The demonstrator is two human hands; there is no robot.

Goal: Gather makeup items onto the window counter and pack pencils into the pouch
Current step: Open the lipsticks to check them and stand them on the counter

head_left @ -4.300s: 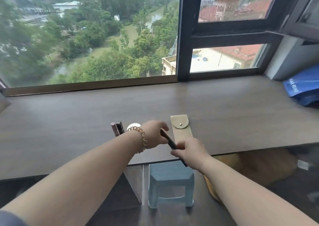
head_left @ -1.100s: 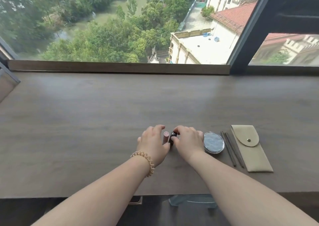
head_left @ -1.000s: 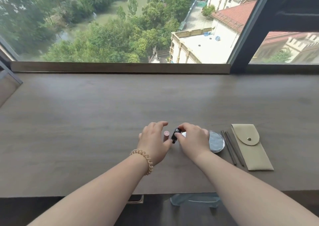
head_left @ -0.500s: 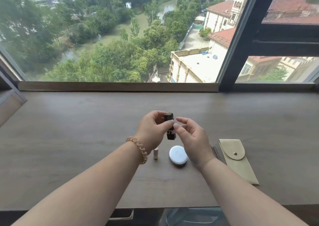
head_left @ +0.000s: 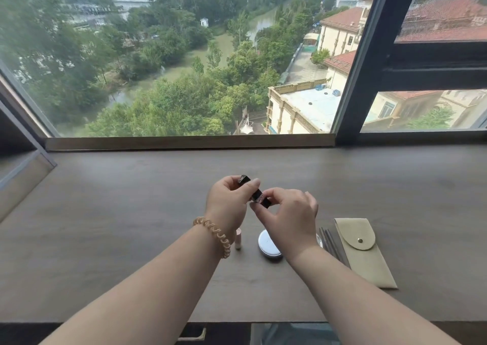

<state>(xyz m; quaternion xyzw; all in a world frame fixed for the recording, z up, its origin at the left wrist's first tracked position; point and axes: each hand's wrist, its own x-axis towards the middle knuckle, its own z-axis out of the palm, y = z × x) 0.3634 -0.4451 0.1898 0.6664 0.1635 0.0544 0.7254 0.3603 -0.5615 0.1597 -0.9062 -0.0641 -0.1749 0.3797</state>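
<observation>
Hands meet above the counter in the head view: the left hand pinches the upper end of a small dark tube, the right hand grips its lower end. Below them sit a white compact and a pink tube. The pencils lie beside the snapped-shut pouch, not yet packed. Best, I'd say, to set the tube down beside the compact, then free both hands for unsnapping the flap.

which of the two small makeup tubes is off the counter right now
The dark tube, held in the air between the left hand and right hand. The pale pink tube stands on the counter below the left wrist.
</observation>
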